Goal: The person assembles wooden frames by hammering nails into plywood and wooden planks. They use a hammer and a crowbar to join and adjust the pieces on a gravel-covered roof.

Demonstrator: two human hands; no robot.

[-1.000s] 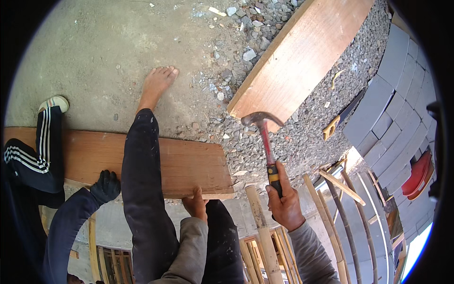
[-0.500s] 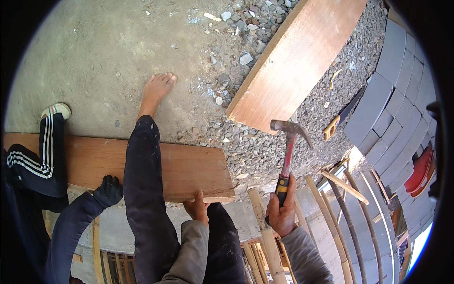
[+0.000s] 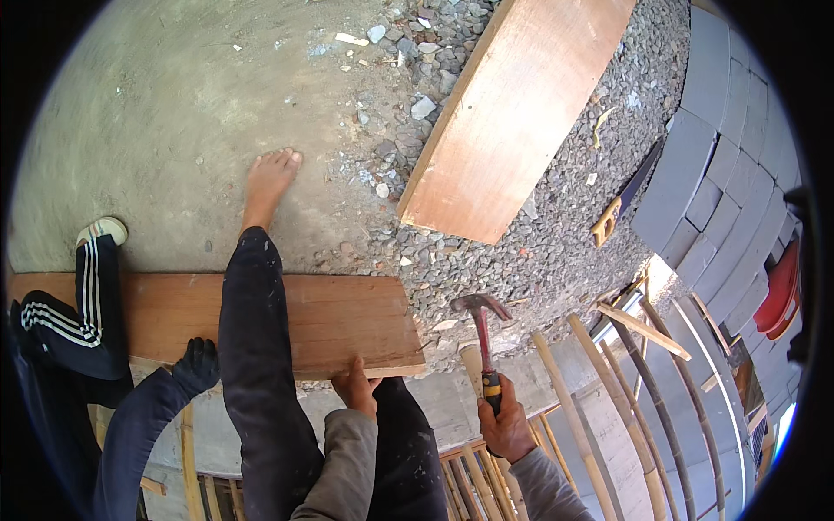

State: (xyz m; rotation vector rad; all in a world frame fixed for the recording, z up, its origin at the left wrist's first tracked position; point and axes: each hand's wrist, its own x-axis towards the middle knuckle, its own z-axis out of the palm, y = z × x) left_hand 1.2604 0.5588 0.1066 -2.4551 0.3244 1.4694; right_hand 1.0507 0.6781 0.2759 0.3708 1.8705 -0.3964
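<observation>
My right hand (image 3: 507,425) is wrapped round the handle of a claw hammer (image 3: 483,334), its head up, over the gravel just right of a long brown wooden board (image 3: 347,317). With my left hand (image 3: 356,388) I grip the near edge of that board close to its right end, thumb on top and the other fingers hidden beneath. My leg crosses over the board, the bare foot (image 3: 268,178) flat on the ground beyond it. To the left, a co-worker's black-gloved hand (image 3: 197,367) rests at the board's near edge.
Beyond lies a second, paler board (image 3: 512,122) on gravel (image 3: 556,252). At the right are a handsaw (image 3: 608,220), stacked grey blocks (image 3: 695,174) and a red container (image 3: 777,295). Bamboo poles (image 3: 625,417) stand near my right arm. The co-worker's striped leg (image 3: 91,295) straddles the board's left part.
My right hand has brought the hammer left and nearer, toward the board's right end. The view has shifted slightly. My left hand keeps its place on the board.
</observation>
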